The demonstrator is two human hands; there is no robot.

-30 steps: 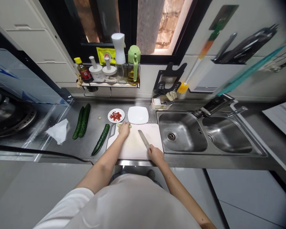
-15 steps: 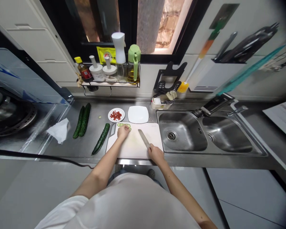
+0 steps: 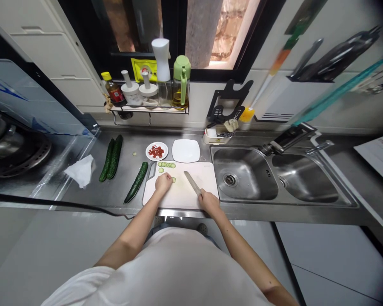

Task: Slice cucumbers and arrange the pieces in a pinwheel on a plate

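Observation:
My left hand (image 3: 164, 182) is closed over the white cutting board (image 3: 185, 199), its fingertips pinching a thin cucumber slice (image 3: 174, 180) at their right side. Just beyond it, a row of overlapping cucumber rounds (image 3: 166, 165) lies along the board's far left edge, with a single round (image 3: 161, 170) in front of the row. My right hand (image 3: 208, 201) grips the handle of a kitchen knife (image 3: 191, 182). The blade points away and to the left, over the board's middle. A whole cucumber (image 3: 136, 182) rests on the counter left of the board.
Behind the board stand a plate of chopped red pieces (image 3: 156, 151) and a white square plate (image 3: 185, 151). Two cucumbers (image 3: 111, 158) and a white cloth or tissue (image 3: 81, 170) lie to the left. On the right is a double sink (image 3: 245, 174); a bottle rack (image 3: 150, 109) hangs behind.
My left hand has drawn back towards me from the row of slices, uncovering the row and the single round. My right hand and the knife stay nearly in place.

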